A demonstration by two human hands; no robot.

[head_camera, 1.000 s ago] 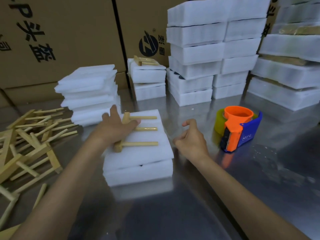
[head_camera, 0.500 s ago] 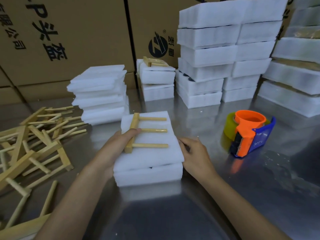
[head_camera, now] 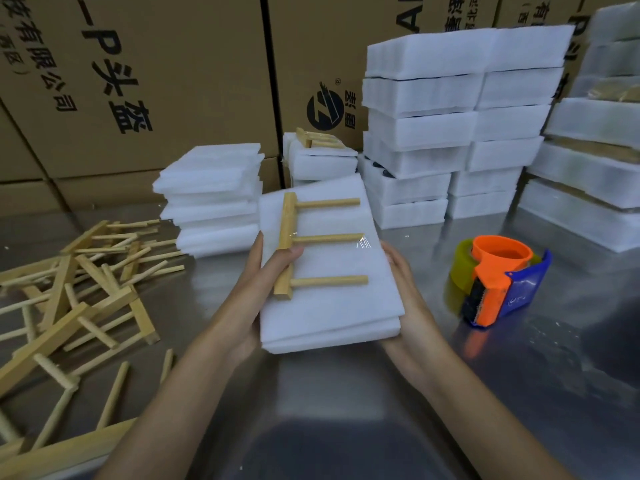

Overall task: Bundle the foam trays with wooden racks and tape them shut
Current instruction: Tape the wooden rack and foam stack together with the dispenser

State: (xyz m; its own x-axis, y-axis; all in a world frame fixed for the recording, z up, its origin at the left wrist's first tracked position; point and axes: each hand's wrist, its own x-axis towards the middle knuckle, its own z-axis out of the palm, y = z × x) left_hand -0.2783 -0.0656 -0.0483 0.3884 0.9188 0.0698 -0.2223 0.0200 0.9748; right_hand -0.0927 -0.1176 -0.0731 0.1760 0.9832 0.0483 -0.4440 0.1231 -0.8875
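Note:
A white foam tray bundle [head_camera: 332, 306] is held up off the metal table, tilted toward me. On its top lies a wooden rack [head_camera: 289, 244] with three pegs pointing right; clear tape glints across the middle peg. My left hand [head_camera: 256, 285] grips the bundle's left edge, thumb pressing on the rack's bar. My right hand [head_camera: 405, 296] holds the bundle's right edge from the side and below. An orange and blue tape dispenser [head_camera: 495, 282] with a yellowish roll stands on the table to the right, apart from both hands.
A loose heap of wooden racks [head_camera: 76, 289] covers the table's left. A stack of thin foam sheets [head_camera: 211, 199] sits behind the bundle. Stacked foam bundles [head_camera: 457, 123] fill the back and right. Cardboard boxes [head_camera: 145, 81] form the back wall.
Both hands have lifted the foam bundle with the rack off the table and tilted it toward me. My right hand went from touching its edge to gripping it.

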